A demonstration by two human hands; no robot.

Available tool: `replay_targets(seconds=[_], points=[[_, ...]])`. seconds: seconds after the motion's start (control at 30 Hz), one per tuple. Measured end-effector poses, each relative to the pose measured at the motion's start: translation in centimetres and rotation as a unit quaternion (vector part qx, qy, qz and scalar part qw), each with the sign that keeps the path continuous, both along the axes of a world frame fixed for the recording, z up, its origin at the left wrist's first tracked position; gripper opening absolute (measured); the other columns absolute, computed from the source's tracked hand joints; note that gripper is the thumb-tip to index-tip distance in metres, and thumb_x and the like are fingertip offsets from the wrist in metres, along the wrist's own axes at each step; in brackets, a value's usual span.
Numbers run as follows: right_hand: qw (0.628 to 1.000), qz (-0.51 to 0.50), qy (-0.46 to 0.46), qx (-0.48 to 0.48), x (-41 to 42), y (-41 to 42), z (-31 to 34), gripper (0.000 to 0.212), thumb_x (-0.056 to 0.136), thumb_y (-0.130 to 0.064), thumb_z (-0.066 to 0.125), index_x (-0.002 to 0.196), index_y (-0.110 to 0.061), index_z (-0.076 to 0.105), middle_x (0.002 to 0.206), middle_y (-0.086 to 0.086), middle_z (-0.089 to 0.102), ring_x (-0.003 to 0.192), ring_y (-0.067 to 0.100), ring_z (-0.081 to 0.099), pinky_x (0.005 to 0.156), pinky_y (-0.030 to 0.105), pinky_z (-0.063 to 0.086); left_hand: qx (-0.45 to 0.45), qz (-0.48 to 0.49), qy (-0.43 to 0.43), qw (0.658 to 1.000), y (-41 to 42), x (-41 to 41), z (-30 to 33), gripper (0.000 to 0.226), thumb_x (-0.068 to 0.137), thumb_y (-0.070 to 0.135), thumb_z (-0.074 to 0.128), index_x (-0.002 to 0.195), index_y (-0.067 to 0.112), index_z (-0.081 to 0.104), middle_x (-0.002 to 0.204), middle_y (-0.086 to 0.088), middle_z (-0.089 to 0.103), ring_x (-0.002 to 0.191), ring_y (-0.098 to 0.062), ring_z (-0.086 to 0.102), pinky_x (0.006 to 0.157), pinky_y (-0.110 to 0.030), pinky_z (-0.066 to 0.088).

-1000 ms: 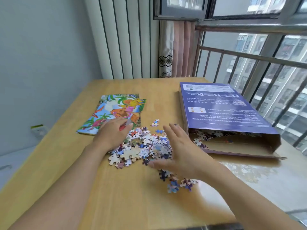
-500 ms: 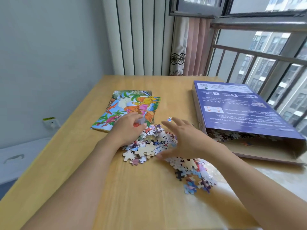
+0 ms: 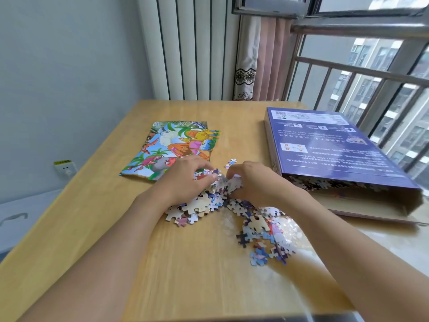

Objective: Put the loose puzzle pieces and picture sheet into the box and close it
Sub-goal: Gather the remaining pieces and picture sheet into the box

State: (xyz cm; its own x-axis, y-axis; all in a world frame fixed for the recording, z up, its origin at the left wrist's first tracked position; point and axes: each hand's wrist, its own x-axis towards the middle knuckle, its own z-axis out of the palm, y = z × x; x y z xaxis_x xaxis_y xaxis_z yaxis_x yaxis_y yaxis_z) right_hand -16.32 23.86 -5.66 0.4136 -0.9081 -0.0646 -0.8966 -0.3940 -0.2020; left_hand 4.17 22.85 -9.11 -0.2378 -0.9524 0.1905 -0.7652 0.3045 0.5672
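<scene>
Head view looks down on a wooden table [image 3: 197, 275] where both hands meet over a heap of loose puzzle pieces [image 3: 209, 201]. Left hand [image 3: 185, 180] comes in from the left with fingers curled down into the heap, gripping pieces at its far edge. Right hand [image 3: 251, 182] faces it from the right, fingers likewise curled round a clump of pieces, so the two hands cup the top of the heap between them, fingertips nearly touching. More pieces trail from under the right wrist toward the near right, and a couple lie apart just beyond the fingertips. Picture sheet [image 3: 176, 145] lies flat beyond the left hand, its near edge partly covered by that hand. Purple box [image 3: 329, 149] lies to the right of the right hand, its near end open, with pieces visible inside the opening.
</scene>
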Motion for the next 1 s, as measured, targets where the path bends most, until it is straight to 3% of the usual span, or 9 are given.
replay_targets(seconds=[0.2,0.33,0.4,0.47,0.53,0.63,0.77,0.9,1.0], points=[[0.992,-0.031,-0.109,-0.049,-0.5,-0.3,-1.1,0.014,0.089,-0.007,0.062,0.096,-0.014,0.072,0.090,0.002,0.066,0.081,0.024,0.062,0.068,0.032,0.050,0.008,-0.019,-0.001,1.000,-0.1,-0.4,-0.3,0.035,0.087,0.057,0.057,0.112,0.035,0.068,0.122,0.015,0.061,0.119,-0.007,0.052,0.102,-0.034,0.043],[0.975,-0.070,-0.202,-0.063,-1.1,-0.5,-1.4,0.011,0.089,-0.005,0.065,0.093,-0.010,0.074,0.084,0.004,0.070,0.072,0.021,0.068,0.059,0.031,0.054,0.005,-0.016,-0.015,1.000,0.5,-0.2,0.4,0.045,0.081,0.063,0.066,0.117,0.035,0.066,0.123,0.018,0.057,0.117,-0.002,0.051,0.101,-0.031,0.043],[0.944,-0.101,-0.315,-0.009,-1.2,-0.5,-1.2,0.009,0.093,-0.008,0.065,0.094,-0.011,0.074,0.081,0.005,0.071,0.062,0.017,0.071,0.055,0.030,0.056,0.008,0.004,-0.064,0.998,0.8,0.3,1.1,0.066,0.067,0.078,0.062,0.121,0.040,0.062,0.128,0.018,0.053,0.121,-0.005,0.049,0.103,-0.035,0.044],[0.900,-0.126,-0.412,0.065,-1.0,-0.6,-1.1,0.007,0.095,-0.009,0.067,0.094,-0.007,0.074,0.082,0.010,0.070,0.063,0.019,0.072,0.067,0.040,0.064,0.016,0.035,-0.122,0.992,1.2,1.0,1.9,0.081,0.057,0.087,0.057,0.125,0.043,0.057,0.130,0.016,0.050,0.126,-0.010,0.046,0.104,-0.039,0.044],[0.875,-0.137,-0.449,0.116,-0.7,-0.6,-0.9,0.008,0.095,-0.011,0.068,0.099,-0.008,0.073,0.090,0.013,0.070,0.072,0.021,0.070,0.074,0.037,0.064,0.059,0.055,-0.132,0.988,1.8,1.6,2.7,0.095,0.048,0.090,0.064,0.130,0.042,0.053,0.133,0.016,0.047,0.127,-0.011,0.046,0.103,-0.038,0.044],[0.929,-0.087,-0.335,0.135,-0.5,-0.3,-0.7,0.050,0.085,-0.044,0.077,0.128,-0.023,0.063,0.120,0.000,0.065,0.100,0.014,0.064,0.079,0.023,0.054,0.143,0.037,-0.205,0.968,3.0,1.5,3.2,0.130,0.032,0.092,0.069,0.146,0.039,0.037,0.143,0.014,0.037,0.135,-0.014,0.036,0.108,-0.040,0.041],[0.990,0.028,-0.111,0.085,1.0,0.4,0.0,0.119,0.055,-0.067,0.087,0.154,-0.040,0.027,0.149,-0.005,0.040,0.134,0.016,0.045,0.110,0.038,0.041,0.160,0.022,-0.219,0.962,3.4,0.9,3.2,0.135,0.034,0.081,0.078,0.151,0.037,0.028,0.148,0.015,0.030,0.139,-0.012,0.028,0.109,-0.041,0.040],[0.997,0.052,-0.012,0.053,2.4,-0.7,0.8,0.105,0.059,-0.061,0.089,0.149,-0.033,0.043,0.137,0.000,0.053,0.122,0.022,0.051,0.092,0.033,0.045,0.143,-0.004,-0.132,0.981,2.9,1.5,3.3,0.091,0.060,0.046,0.087,0.140,0.035,0.045,0.129,0.013,0.051,0.106,-0.003,0.055,0.089,-0.027,0.049],[0.997,0.055,0.002,0.048,2.6,-1.2,1.2,0.078,0.064,-0.056,0.087,0.132,-0.031,0.059,0.123,0.001,0.059,0.104,0.020,0.053,0.083,0.034,0.048,0.105,0.012,-0.053,0.993,2.4,1.7,3.1,0.053,0.071,0.026,0.079,0.119,0.036,0.061,0.113,0.014,0.059,0.076,-0.002,0.054,0.071,-0.022,0.048]])
